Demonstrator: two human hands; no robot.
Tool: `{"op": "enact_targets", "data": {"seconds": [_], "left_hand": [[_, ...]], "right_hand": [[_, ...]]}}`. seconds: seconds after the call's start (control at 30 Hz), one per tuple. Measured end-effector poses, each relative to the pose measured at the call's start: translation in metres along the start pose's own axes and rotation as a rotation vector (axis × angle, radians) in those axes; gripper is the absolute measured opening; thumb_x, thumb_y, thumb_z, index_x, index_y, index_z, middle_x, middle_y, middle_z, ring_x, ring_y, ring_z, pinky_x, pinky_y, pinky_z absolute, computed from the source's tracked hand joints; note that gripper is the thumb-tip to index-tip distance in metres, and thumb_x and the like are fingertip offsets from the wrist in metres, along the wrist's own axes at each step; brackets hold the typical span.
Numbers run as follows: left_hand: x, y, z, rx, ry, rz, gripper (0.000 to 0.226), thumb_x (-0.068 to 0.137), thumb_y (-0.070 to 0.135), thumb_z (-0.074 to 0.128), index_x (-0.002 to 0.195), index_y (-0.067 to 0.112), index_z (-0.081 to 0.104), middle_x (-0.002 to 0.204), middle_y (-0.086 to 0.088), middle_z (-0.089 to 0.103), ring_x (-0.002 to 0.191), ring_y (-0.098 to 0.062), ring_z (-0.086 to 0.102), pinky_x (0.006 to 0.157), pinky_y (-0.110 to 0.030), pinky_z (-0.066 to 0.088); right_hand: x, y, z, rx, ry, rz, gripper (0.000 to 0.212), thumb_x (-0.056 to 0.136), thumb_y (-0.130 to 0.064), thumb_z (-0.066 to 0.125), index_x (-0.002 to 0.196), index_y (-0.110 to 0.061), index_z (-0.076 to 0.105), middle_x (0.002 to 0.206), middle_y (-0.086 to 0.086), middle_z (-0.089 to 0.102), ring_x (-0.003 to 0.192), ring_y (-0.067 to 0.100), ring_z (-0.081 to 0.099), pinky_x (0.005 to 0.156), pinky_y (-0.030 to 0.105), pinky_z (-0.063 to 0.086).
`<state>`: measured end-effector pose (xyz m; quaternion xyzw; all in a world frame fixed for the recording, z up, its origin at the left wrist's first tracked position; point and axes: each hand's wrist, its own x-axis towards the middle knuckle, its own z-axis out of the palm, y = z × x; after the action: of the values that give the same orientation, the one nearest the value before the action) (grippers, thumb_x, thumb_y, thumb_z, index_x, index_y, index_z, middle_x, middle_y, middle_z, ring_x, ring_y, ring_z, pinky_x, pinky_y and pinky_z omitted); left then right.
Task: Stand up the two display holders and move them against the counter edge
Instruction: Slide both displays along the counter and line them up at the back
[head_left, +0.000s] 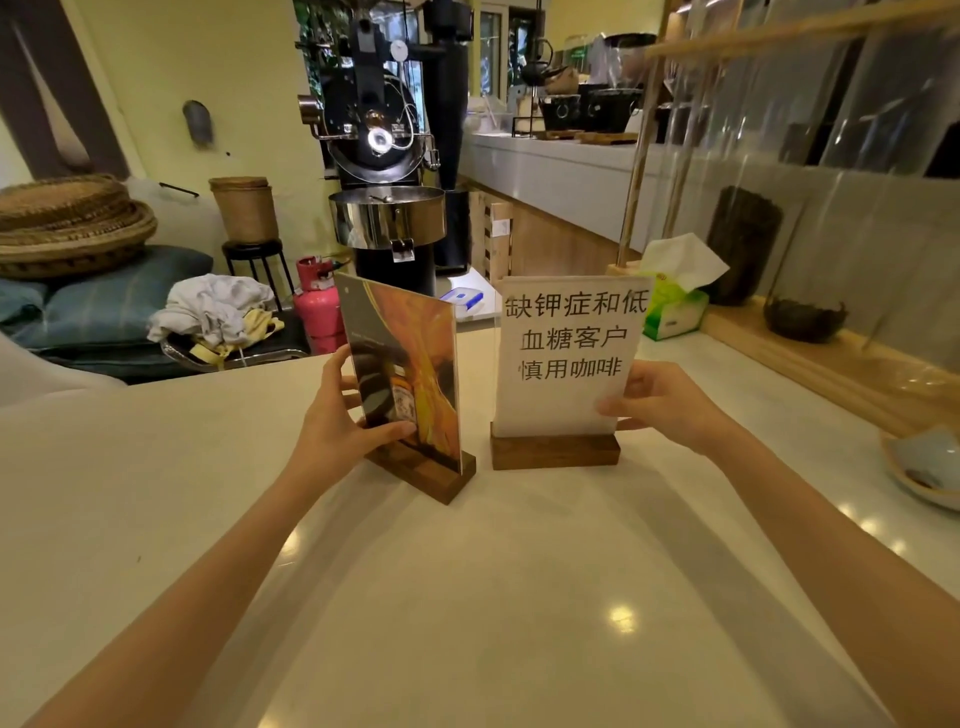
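Holders stand upright on the worktop (467, 597): left hand (332, 415) grasps the picture holder (410, 384), right hand (665, 405) probably pinches the text holder (566, 364).

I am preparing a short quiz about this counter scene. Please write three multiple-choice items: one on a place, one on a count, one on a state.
1. Where is the green tissue box?
A. behind the text holder
B. left of the picture holder
C. under the counter

2. How many display holders have a wooden base?
A. one
B. two
C. three

3. The text holder is
A. lying flat
B. standing upright
C. lifted high

Answers:
1 A, it sits beyond that sign.
2 B, the picture holder also has one.
3 B, its base rests on the counter, right hand gripping.
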<state>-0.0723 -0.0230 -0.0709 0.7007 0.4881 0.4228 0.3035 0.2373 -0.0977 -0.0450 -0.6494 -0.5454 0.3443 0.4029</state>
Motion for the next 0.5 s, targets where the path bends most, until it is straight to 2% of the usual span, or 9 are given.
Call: {"op": "enact_targets", "data": {"seconds": [0.3,0.5], "left_hand": [[0.027,0.028,0.067,-0.031,-0.041,0.029,0.098,0.065,0.018,0.078,0.140,0.026,0.016,0.136,-0.014,0.044,0.120,-0.031,0.049,0.084,-0.040,0.050],[0.051,0.056,0.135,-0.053,-0.089,0.059,0.096,0.066,0.021,0.078,0.140,0.026,0.017,0.139,-0.014,0.043,0.121,-0.031,0.048,0.083,-0.037,0.048]], "right_hand": [[-0.010,0.027,-0.067,-0.075,0.098,0.021,0.046,0.079,-0.001,0.065,0.122,-0.014,0.057,0.122,0.006,0.063,0.099,0.021,0.060,0.069,0.023,0.053],[-0.016,0.046,-0.117,-0.139,0.189,0.067,0.044,0.077,-0.002,0.066,0.119,-0.014,0.057,0.120,0.006,0.063,0.102,0.024,0.061,0.081,0.034,0.055]]}}
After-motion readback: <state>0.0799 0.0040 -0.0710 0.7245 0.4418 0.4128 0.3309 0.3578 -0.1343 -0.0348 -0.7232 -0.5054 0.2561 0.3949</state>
